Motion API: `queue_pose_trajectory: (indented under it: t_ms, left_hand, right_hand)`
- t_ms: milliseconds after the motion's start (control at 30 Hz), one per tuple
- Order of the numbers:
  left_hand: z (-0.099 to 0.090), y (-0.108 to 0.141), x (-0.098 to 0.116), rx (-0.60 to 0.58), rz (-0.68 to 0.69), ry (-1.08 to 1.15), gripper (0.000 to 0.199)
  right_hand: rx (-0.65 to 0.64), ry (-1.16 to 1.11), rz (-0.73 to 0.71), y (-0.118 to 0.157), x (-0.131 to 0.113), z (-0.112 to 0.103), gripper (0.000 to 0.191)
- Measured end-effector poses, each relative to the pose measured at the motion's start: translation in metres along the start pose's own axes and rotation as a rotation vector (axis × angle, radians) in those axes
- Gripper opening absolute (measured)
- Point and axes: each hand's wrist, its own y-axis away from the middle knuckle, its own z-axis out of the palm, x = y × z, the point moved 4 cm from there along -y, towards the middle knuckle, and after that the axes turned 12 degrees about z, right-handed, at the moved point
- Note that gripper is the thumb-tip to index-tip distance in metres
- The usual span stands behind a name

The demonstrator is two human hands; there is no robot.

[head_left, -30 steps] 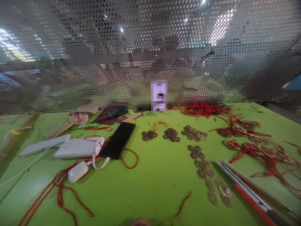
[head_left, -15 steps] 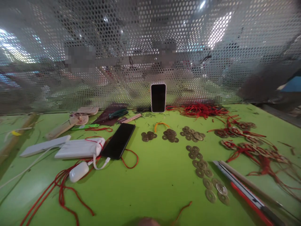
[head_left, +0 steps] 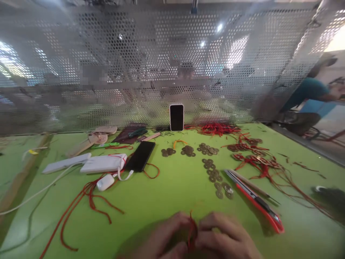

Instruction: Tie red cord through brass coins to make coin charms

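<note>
At the bottom centre my left hand (head_left: 168, 235) and my right hand (head_left: 225, 235) are close together, fingers curled inward. Between their fingertips is a red cord (head_left: 191, 230), gripped from both sides; its lower part is hidden by the hands and the frame edge. Beyond the right hand lie flat brass-coloured coins with holes (head_left: 214, 175) in small groups. A red utility knife (head_left: 256, 201) rests to the right of the hands, with a thin wooden-handled tool (head_left: 250, 184) alongside it.
Left stand a black phone (head_left: 140, 156), a white power bank (head_left: 101, 163) and loose red cords (head_left: 90, 198). A white-framed phone (head_left: 176, 118) leans on the perforated metal screen (head_left: 134, 90). Red cord (head_left: 218, 128) and corded coins (head_left: 258, 161) lie right. A person (head_left: 309, 88) sits beyond.
Both hands have come into view at the bottom, holding the red cord. The view has tilted up and drawn back, so the knife shows whole and a person appears at right.
</note>
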Motion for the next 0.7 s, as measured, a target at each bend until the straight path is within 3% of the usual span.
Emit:
queue_pose_trajectory:
  t_ms: [133, 333, 700]
  left_hand:
    - [0.001, 0.004, 0.007, 0.063, -0.070, 0.089, 0.021]
    - [0.004, 0.004, -0.011, 0.135, -0.112, 0.201, 0.030]
    - [0.002, -0.001, -0.008, 0.128, -0.128, 0.239, 0.035]
  right_hand:
    - [0.000, 0.029, -0.056, 0.002, -0.003, -0.003, 0.009]
    - [-0.007, 0.072, -0.103, 0.002, -0.005, -0.002, 0.008]
    - [0.018, 0.196, -0.176, 0.000, -0.011, -0.007, 0.012]
